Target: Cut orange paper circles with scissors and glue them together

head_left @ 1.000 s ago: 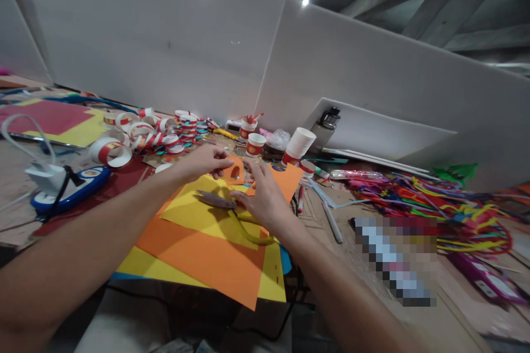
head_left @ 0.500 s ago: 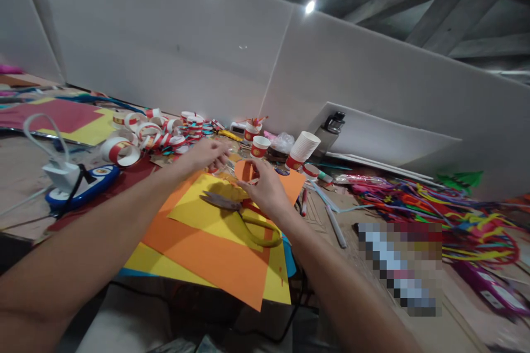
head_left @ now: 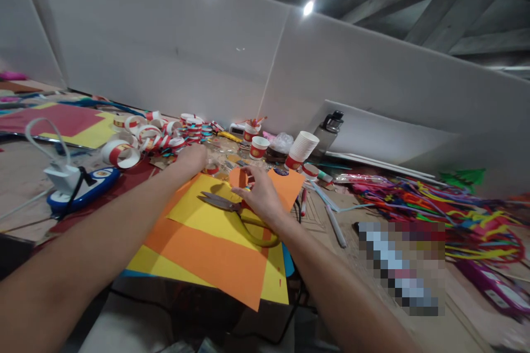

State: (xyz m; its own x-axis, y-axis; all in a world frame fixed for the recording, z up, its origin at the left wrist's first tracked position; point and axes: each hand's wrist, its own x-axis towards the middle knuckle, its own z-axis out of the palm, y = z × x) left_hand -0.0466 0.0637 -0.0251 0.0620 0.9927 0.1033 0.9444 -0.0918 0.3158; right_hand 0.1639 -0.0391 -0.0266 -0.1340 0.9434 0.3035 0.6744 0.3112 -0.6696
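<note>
My right hand (head_left: 261,192) holds a small curved piece of orange paper (head_left: 237,177) between thumb and fingers, above the stacked sheets. Beneath that hand, scissors (head_left: 221,202) with yellow handles lie across a yellow sheet (head_left: 192,204). My left hand (head_left: 195,158) is at the far left edge of the sheets, near the cut red-and-white paper-cup rings (head_left: 159,133). Its fingers are turned away and hidden. A larger orange sheet (head_left: 215,262) lies under the yellow one.
A paper cup (head_left: 259,147) and a tilted cup stack (head_left: 303,148) stand behind my hands, with a dark bottle (head_left: 328,135) beyond. A blue-and-white power strip (head_left: 101,176) lies left. Colourful pipe cleaners (head_left: 459,215) spread on the right. A grey-white panel (head_left: 165,38) rises behind.
My left hand has drawn left, away from the orange paper, toward the cup rings. My right hand has dipped slightly and still holds the orange piece.
</note>
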